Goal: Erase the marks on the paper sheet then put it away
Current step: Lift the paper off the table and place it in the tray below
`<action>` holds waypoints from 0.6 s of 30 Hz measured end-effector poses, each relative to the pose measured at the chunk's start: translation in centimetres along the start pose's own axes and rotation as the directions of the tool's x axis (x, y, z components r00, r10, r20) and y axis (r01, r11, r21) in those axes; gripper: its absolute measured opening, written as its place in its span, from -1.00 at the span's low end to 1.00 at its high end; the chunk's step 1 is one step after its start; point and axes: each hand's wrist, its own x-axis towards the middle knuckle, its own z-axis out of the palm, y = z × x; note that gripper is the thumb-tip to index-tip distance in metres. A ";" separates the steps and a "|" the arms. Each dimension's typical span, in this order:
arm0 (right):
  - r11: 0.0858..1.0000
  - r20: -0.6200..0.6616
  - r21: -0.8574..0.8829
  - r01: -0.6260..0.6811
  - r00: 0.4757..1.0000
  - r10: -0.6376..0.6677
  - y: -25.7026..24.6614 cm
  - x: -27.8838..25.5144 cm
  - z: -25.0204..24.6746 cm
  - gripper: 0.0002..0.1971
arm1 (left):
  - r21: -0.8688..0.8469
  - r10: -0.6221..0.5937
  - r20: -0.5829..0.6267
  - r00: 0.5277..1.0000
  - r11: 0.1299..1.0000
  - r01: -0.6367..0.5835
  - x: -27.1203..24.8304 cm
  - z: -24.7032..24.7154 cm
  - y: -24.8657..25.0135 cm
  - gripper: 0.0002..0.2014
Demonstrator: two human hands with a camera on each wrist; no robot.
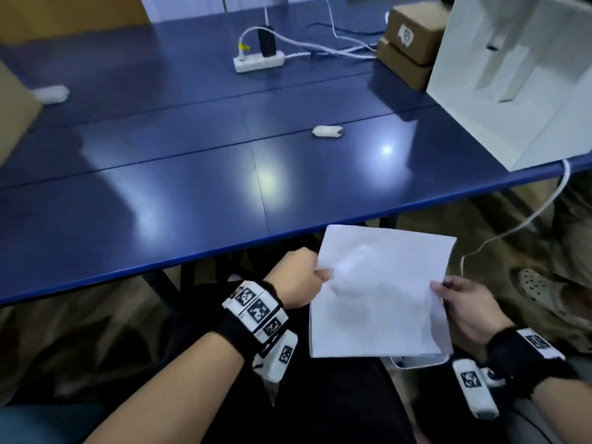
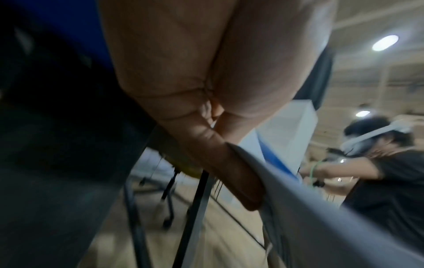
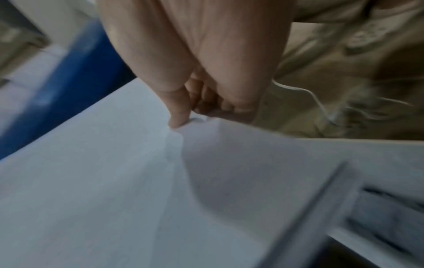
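Paper (image 1: 381,293) hangs in the air below the near edge of the blue table (image 1: 160,187), pinched at its left edge by the left hand (image 1: 296,278) and at its right edge by the right hand (image 1: 466,310). Blur hides any marks on the sheet. Fingers under it are hidden. Eraser (image 1: 327,131) lies on the table, well apart. White box (image 1: 499,91) is cut off at right.

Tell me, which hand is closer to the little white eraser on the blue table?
Left. The left hand grips the paper sheet almost straight below the eraser; the right hand grips the sheet's other edge, lower and farther right.
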 end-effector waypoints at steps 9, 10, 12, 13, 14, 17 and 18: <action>0.804 0.203 -0.178 0.568 0.820 -0.535 -17.2 -5.8 10.9 -0.91 | -0.077 0.025 -0.418 0.908 0.995 -0.063 -6.4 -17.5 -0.9 -0.73; 0.778 0.224 -0.208 0.592 0.804 -0.551 -19.0 -5.1 13.0 -0.93 | -0.078 -0.019 -0.445 0.895 0.997 -0.017 -5.7 -19.5 -1.6 -0.74; 0.714 0.257 -0.319 0.623 0.782 -0.567 -22.3 -2.8 17.8 -0.82 | -0.078 -0.132 -0.522 0.843 0.991 0.107 -3.8 -23.1 -3.5 -0.76; 0.696 0.271 -0.363 0.620 0.785 -0.558 -23.2 -1.1 20.2 -0.76 | -0.108 -0.181 -0.561 0.808 0.983 0.146 -2.7 -24.4 -4.6 -0.77; 0.683 0.290 -0.400 0.612 0.791 -0.539 -24.5 0.2 22.7 -0.74 | -0.148 -0.226 -0.595 0.771 0.974 0.172 -1.7 -25.7 -5.6 -0.78; 0.603 0.314 -0.562 0.566 0.821 -0.477 -25.8 4.3 28.5 -0.78 | -0.166 -0.328 -0.631 0.703 0.942 0.291 1.6 -27.3 -9.0 -0.79; 0.563 0.311 -0.631 0.533 0.839 -0.447 -25.8 5.1 29.8 -0.78 | -0.157 -0.352 -0.632 0.691 0.931 0.331 2.5 -27.4 -10.0 -0.79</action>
